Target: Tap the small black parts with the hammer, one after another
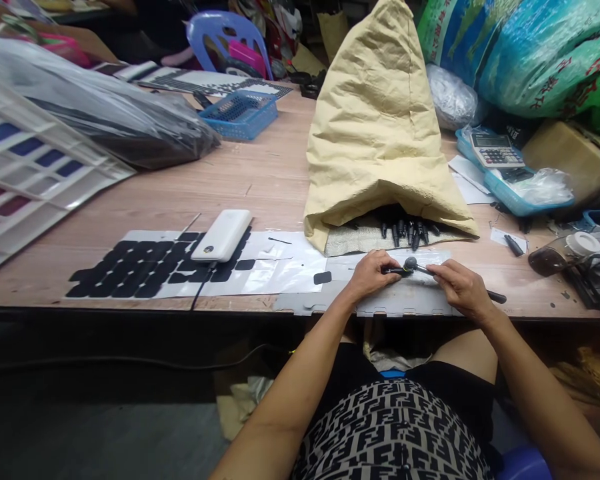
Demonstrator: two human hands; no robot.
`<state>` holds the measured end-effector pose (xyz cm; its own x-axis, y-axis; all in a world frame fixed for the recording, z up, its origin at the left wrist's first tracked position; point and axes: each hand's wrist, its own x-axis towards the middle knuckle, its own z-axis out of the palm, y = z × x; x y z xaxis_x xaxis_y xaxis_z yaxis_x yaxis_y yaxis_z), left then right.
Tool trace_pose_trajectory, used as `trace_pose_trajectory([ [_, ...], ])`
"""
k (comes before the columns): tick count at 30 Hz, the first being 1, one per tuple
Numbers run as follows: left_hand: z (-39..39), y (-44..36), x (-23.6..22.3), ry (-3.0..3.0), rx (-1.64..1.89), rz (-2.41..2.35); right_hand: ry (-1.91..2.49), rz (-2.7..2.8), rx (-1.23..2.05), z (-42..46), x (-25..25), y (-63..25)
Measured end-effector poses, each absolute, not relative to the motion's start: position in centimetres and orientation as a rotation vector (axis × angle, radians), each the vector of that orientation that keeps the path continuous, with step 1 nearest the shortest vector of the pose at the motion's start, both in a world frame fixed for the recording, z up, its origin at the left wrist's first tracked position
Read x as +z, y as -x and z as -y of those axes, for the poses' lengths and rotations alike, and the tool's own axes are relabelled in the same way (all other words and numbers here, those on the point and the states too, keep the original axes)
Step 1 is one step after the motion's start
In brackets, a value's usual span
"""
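At the table's front edge my left hand (373, 275) is closed on a small black cylindrical part (393, 270). My right hand (461, 287) grips a thin tool with a metal shaft and a dark handle (496, 297), which sticks out to the right behind the fingers. The tool's tip meets a round black piece (411, 264) at the end of the cylindrical part; whether they are joined I cannot tell. Both hands are over a grey board (340, 297). Just beyond them, several black cylindrical pieces (413, 232) lie at the mouth of a tan sack (375, 133).
Left of my hands, a white power bank (223, 235) with a cable lies on a sheet of black rounded stickers (130, 267). A blue basket (243, 113) stands farther back. To the right are a lidded jar (563, 253), a calculator (496, 151) and a blue tray (527, 193).
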<state>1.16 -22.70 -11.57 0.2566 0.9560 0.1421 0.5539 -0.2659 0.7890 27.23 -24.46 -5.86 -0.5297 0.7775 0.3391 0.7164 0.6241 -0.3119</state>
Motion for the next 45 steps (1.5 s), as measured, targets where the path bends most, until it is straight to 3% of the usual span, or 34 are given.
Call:
trace_pose_trajectory([
  [10, 22.8, -1.0, -11.2, -1.912, 0.82, -1.355, 1.333, 2.323, -0.099, 21.7, -7.5, -32.9],
  [20, 23.3, -0.4, -10.2, -2.055, 0.68, -1.22, 1.311, 2.314, -0.044, 20.6, -10.1, -35.2],
  [27, 29.2, -2.3, -9.6, -2.224, 0.556, -0.973, 1.351, 2.318, -0.073, 20.8, -9.9, -35.0],
  [34, 32.7, -4.6, -10.8, -2.466, 0.509, -1.117, 1.355, 2.317, -0.051, 20.8, -9.8, -34.9],
  [39, 30.0, -3.6, -9.3, -2.174, 0.712, -1.094, 1.359, 2.327, -0.077, 20.8, -9.9, -34.9],
  [45, 19.3, -2.6, -8.1, -1.56, 1.078, -1.902, 1.365, 2.327, -0.061, 20.9, -9.8, -34.9],
])
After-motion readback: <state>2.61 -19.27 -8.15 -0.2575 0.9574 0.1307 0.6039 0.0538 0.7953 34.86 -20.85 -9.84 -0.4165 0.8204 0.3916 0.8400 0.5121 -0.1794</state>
